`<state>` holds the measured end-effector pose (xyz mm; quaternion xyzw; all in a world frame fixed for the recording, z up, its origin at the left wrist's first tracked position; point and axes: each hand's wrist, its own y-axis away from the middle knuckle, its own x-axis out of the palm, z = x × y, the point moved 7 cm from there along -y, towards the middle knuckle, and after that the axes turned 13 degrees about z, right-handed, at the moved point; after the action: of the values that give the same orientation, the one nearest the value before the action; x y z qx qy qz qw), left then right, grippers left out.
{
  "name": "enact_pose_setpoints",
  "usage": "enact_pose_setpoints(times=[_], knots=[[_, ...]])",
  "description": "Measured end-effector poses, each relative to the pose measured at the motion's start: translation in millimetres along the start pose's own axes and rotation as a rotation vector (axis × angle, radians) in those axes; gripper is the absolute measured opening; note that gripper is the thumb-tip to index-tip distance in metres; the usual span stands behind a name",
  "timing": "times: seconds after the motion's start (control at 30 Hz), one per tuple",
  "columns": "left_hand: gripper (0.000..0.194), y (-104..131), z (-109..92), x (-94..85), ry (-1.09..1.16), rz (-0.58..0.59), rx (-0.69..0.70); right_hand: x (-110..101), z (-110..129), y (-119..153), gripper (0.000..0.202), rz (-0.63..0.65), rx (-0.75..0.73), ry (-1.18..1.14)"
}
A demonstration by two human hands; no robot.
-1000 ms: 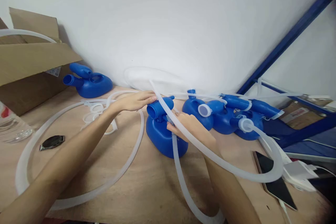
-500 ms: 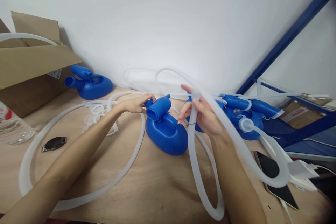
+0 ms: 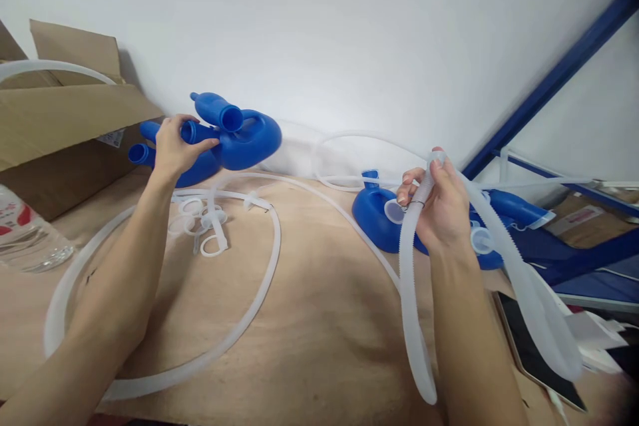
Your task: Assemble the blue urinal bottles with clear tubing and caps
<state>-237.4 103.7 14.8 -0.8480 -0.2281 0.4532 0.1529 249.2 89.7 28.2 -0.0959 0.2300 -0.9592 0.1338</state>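
Observation:
My left hand point(image 3: 180, 146) is closed round the neck of a blue plastic urinal bottle point(image 3: 252, 143), tilted and held above the table at the back left. Its open mouth faces me. Partly hidden behind my left hand stands another blue urinal bottle point(image 3: 200, 170). My right hand point(image 3: 442, 210) grips a translucent corrugated hose point(image 3: 408, 279) near a connector, thumb on top; the hose loops down on both sides of the wrist. Just left of my right hand rests a third blue urinal bottle point(image 3: 377, 219), with a white cap hanging by it.
An open cardboard box point(image 3: 74, 126) and a water bottle point(image 3: 30, 233) stand at left. Loose white caps point(image 3: 202, 213) lie inside a coiled hose point(image 3: 249, 313) on the wooden table. More blue bottles point(image 3: 519, 206), a phone point(image 3: 534, 346) and a blue metal frame point(image 3: 554, 73) are at right.
My left hand has carried the blue urinal bottle from the table's middle up and left, beside the one at the back. My right hand has moved right with the hose.

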Motion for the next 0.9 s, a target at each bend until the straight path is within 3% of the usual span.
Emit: enact_pose_setpoints(times=[0.1,0.23,0.3,0.37,0.53,0.6,0.7,0.77,0.9], knots=[[0.064,-1,24,5.6,-0.100,-0.102,-0.068,11,-3,4,0.068,0.026,0.068,0.060],[0.059,0,36,31.6,-0.206,0.026,-0.084,31,-5,11,0.088,0.110,0.153,0.147],[0.060,0,38,41.6,-0.240,0.078,-0.080,39,-5,14,0.087,0.178,0.176,0.179],[0.065,-2,39,48.0,-0.248,0.101,-0.087,47,-8,16,0.081,0.304,0.191,0.252],[0.079,-4,53,53.5,-0.175,0.141,-0.194,71,-37,26,0.057,0.790,0.215,0.567],[0.081,-1,60,52.6,-0.152,0.168,-0.216,75,-51,28,0.043,0.864,0.198,0.715],[0.084,4,67,47.5,-0.127,0.187,-0.243,69,-68,23,0.031,0.852,0.179,1.033],[0.087,5,69,42.4,-0.120,0.188,-0.264,54,-75,15,0.031,0.757,0.152,1.297],[0.102,3,65,35.4,-0.099,0.241,-0.324,4,-60,-2,0.039,0.293,0.050,1.698]])
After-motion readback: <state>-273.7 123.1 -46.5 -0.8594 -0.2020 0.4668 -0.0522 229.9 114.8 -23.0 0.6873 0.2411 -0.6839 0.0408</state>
